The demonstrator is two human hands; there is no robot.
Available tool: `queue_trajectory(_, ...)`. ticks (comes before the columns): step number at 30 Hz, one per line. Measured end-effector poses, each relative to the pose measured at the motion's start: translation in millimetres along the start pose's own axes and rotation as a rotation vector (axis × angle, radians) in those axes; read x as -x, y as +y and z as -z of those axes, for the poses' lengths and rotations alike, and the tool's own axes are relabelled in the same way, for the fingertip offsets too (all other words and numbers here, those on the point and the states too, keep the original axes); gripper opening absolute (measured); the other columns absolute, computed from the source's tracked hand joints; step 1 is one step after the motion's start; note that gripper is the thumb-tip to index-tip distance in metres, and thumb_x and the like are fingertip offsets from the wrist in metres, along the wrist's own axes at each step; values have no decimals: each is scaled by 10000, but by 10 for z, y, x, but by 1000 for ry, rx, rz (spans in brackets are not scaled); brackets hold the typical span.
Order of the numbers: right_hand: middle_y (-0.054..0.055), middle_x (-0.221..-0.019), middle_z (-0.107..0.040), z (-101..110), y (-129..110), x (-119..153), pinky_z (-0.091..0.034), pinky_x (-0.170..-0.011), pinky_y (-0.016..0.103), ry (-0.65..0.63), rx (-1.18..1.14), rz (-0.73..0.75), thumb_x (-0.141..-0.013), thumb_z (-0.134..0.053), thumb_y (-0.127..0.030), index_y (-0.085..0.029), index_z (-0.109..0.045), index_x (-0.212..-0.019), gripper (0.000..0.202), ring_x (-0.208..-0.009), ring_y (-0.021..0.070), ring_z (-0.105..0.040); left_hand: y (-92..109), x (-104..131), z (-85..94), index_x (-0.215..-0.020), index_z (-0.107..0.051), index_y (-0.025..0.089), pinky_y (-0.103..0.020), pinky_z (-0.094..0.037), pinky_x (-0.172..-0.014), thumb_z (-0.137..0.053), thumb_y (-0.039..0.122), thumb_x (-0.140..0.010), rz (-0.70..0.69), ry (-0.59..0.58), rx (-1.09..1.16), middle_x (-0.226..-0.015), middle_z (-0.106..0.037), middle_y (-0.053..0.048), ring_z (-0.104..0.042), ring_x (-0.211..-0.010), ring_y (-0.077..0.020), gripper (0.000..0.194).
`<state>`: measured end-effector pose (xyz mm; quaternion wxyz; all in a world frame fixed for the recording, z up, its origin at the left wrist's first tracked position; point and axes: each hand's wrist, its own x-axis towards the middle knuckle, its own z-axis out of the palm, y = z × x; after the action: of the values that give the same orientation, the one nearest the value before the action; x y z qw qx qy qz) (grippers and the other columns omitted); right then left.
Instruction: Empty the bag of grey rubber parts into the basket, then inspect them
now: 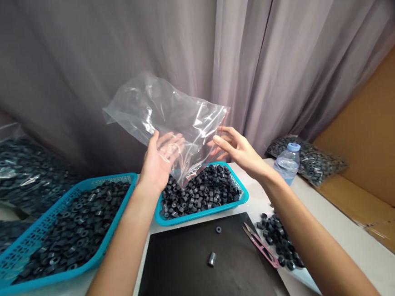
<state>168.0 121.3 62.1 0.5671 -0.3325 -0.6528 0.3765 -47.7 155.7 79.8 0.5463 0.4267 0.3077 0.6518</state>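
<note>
A clear zip-lock plastic bag (177, 108) with a red line along its opening edge hangs in the air between my hands, above a blue basket. It looks flat, with nothing visible inside. My left hand (159, 162) is palm up with its fingers stretched out, touching the bag; the fingers show through the plastic. At the red-lined edge, my right hand (233, 147) has its thumb and curled fingers around the plastic, loosely gripping it. Below, the blue basket (202, 213) holds many small dark ring-shaped pieces (204, 191).
Another blue basket (100, 260) of dark pieces stands left, beside filled bags (24, 170). A black mat (190, 276) bears a metal cylinder (211, 259) and one ring (218, 230). Pink thread snips (261, 245), loose pieces (280, 239), a water bottle (287, 163) and a filled bag (309, 157) are right.
</note>
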Motion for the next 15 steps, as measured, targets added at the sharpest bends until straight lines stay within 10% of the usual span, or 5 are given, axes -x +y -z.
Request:
queue_trajectory(10, 14, -781, -713, 398, -530, 191, -566, -468, 284, 168, 281, 79, -906, -647, -380, -222, -669, -1113, 261, -526, 139, -658, -198, 258, -290, -1116, -627, 175, -400, -557, -961, -483, 685, -928, 174, -283, -200, -1086, -781, -150, -751, -1018, -269, 562)
queue_trajectory(15, 39, -645, -663, 767, -985, 662, -525, -475, 303, 562, 540, 93, -840, -634, -261, -195, -755, -879, 144, -499, 144, -617, -402, 541, -518, -1302, -500, 145, -418, -519, -990, -395, 781, -909, 372, -595, -501, -1071, -772, -161, -735, -1044, -276, 755)
